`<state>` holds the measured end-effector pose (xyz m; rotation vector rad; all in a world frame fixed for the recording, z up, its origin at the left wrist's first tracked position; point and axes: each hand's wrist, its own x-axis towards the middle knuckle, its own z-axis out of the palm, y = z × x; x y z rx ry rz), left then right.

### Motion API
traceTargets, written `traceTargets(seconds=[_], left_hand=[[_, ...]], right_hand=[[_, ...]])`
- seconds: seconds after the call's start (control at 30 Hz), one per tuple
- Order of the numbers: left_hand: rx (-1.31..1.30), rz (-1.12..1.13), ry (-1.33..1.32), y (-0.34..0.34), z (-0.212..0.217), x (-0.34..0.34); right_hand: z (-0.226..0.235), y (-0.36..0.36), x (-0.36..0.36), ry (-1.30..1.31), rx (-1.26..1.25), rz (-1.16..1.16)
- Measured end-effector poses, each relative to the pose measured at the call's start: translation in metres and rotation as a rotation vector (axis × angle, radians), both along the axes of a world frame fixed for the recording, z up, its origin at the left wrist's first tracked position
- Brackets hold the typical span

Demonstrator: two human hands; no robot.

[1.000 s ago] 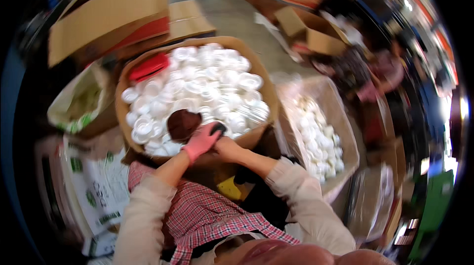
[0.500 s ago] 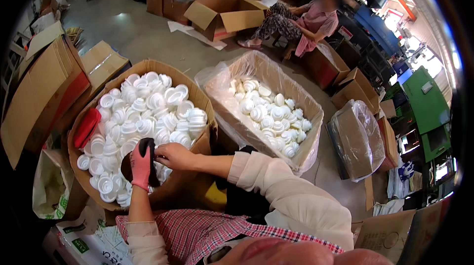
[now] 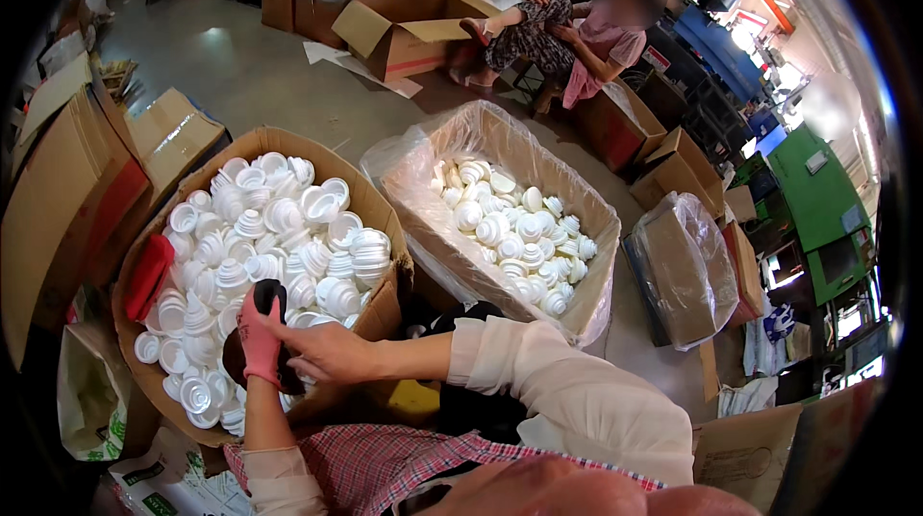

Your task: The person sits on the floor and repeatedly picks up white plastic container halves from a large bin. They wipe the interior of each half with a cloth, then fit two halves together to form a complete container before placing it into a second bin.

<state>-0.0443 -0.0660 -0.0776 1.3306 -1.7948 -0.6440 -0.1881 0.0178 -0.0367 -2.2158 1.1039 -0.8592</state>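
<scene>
Item: white, ringed, cup-like plastic pieces [image 3: 283, 215], many, heaped loose in a broad, many-sided brown cardboard box [image 3: 387, 304] in front of the person. With them, one dark brown, rounded article [image 3: 233, 358], kind not legible, lying at the near side of the heap, partly behind the left hand.

Left hand [image 3: 261, 333]: pink glove with black fingertips, set against the brown article; whether its grip closes on this cannot be told. Right hand [image 3: 327, 352]: bare, fingers bunched against the gloved hand; contents of the grip, if any, hidden.

Handling (judged): white pieces light, hollow, fairly stiff, probably slippery; thin lips likely the first part to dent. Best held by the outer rim, finger and thumb opposed. Brown article: weight and stiffness uncertain; its exposed edge offers the plainest hold.

Edges and room: box open-topped, its near wall close below the wrists, its right wall just beside the right forearm. A flat red article [image 3: 150, 276] takes up the left wall. To the right, a long cardboard box lined with clear film [image 3: 423, 213] stands close by, its loose film liable to snag a sleeve. Upward, over the heap, the way is open.
</scene>
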Motion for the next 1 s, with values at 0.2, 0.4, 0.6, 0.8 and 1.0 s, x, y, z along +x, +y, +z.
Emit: traceTargets(seconds=[0.2,0.4,0.6,0.8,1.0], left_hand=[[0.079,0.011,-0.128,-0.002,0.007,-0.010],[0.001,0.225,-0.077,0.008,0.027,-0.011],[0.053,0.019,-0.094,0.005,0.022,-0.012],[0.130,0.029,-0.517,0.004,0.013,-0.010],[0.122,-0.244,-0.590,0.017,0.004,-0.027]], right_hand=[[0.003,-0.001,-0.006,0.148,0.188,0.039],[0.011,-0.004,-0.021,-0.076,0.152,-0.237],[0.017,0.000,-0.009,0.005,0.325,0.029],[0.008,0.021,0.006,-0.049,0.053,0.557],[-0.024,0.003,-0.006,0.120,-0.042,0.331]])
